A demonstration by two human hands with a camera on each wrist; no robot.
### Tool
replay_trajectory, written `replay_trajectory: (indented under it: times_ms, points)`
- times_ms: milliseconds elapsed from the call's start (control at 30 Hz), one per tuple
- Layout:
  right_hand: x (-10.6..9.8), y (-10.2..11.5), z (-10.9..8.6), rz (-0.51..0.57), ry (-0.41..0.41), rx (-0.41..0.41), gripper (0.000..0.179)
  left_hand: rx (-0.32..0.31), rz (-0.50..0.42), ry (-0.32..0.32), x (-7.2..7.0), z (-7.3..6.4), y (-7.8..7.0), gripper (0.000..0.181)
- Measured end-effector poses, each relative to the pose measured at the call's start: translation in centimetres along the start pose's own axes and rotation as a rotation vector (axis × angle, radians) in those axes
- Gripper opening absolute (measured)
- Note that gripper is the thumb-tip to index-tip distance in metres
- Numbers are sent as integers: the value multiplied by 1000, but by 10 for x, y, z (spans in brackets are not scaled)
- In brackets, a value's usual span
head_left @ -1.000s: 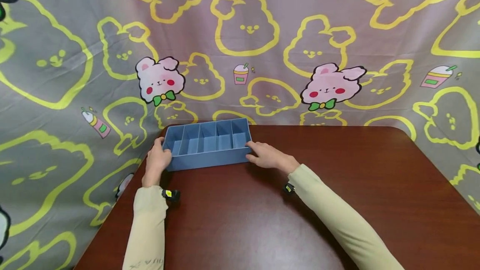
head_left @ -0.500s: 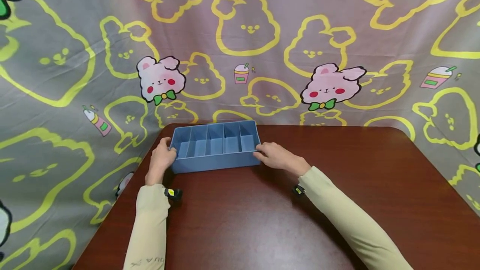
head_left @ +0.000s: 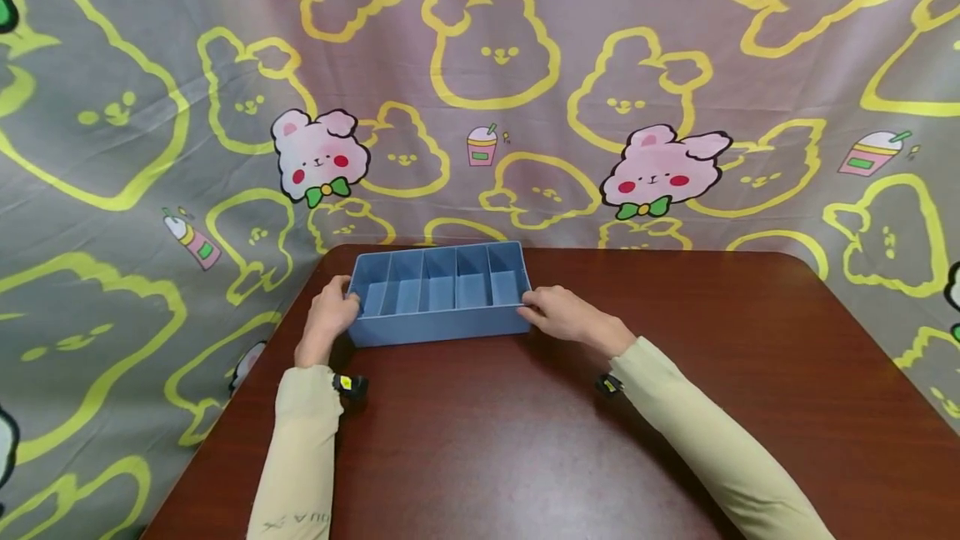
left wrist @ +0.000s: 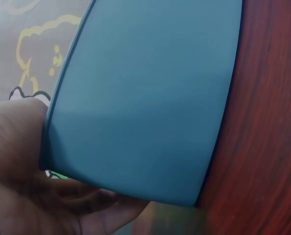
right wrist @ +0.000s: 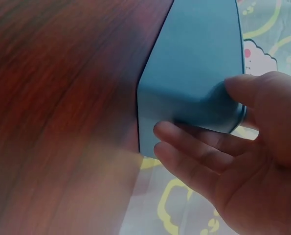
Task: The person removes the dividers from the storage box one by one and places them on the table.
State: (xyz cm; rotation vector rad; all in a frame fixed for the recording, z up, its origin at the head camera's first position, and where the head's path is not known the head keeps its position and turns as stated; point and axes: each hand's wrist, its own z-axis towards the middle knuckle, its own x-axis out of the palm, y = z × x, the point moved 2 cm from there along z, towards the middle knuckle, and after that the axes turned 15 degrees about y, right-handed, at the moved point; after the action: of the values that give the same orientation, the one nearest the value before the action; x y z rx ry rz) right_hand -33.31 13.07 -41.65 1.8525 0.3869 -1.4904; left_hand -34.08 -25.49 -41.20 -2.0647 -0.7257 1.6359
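Note:
A blue divided storage box (head_left: 442, 327) with several compartments in a row stands on the table near its far left corner, slightly angled. Nothing lies in the compartments. My left hand (head_left: 330, 311) grips its left end, thumb near the front rim. At the opposite end, my right hand (head_left: 566, 315) holds the front right corner. In the left wrist view, the fingers (left wrist: 106, 215) wrap along the short side of the box (left wrist: 145, 98). The right wrist view has the thumb (right wrist: 240, 88) against the long wall by the rim, fingers curled round the end.
The brown wooden table (head_left: 480, 432) extends forward and to the right of the box. A patterned curtain (head_left: 540, 107) hangs right behind the far edge and along the left side. Both wrists carry small black cameras (head_left: 351, 387) over beige sleeves.
The box has shifted to the right across the table and slightly toward me, with both hands moving along on its ends. The movement is smaller in the last half second.

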Motion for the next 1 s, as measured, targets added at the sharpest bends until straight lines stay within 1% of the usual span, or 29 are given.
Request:
replay_trajectory:
  times_ms: [67, 167, 333, 367, 533, 667, 833, 1000]
  points:
    - [0, 0, -2, -2, 0, 2, 28, 0, 1, 18, 1, 0, 0, 53]
    - [1, -1, -3, -1, 6, 7, 26, 3, 6, 29, 3, 0, -1, 53]
    - [1, -3, -6, 15, 17, 21, 25, 21, 19, 17, 4, -1, -4, 53]
    - [1, -3, -7, 16, 19, 23, 25, 25, 23, 7, 5, -2, -5, 52]
    - [0, -4, -11, 10, 24, 35, 27, 25, 20, 6, 8, -1, -9, 52]
    - [-1, -4, -15, 8, 15, 35, 27, 21, 12, 29, 11, 1, -10, 52]
    - [-1, -7, -18, -6, -9, 33, 27, 31, 22, 33, 13, 2, -13, 51]
    - [-3, -10, -23, 25, -23, 54, 23, 42, 22, 36, 15, 1, -18, 51]
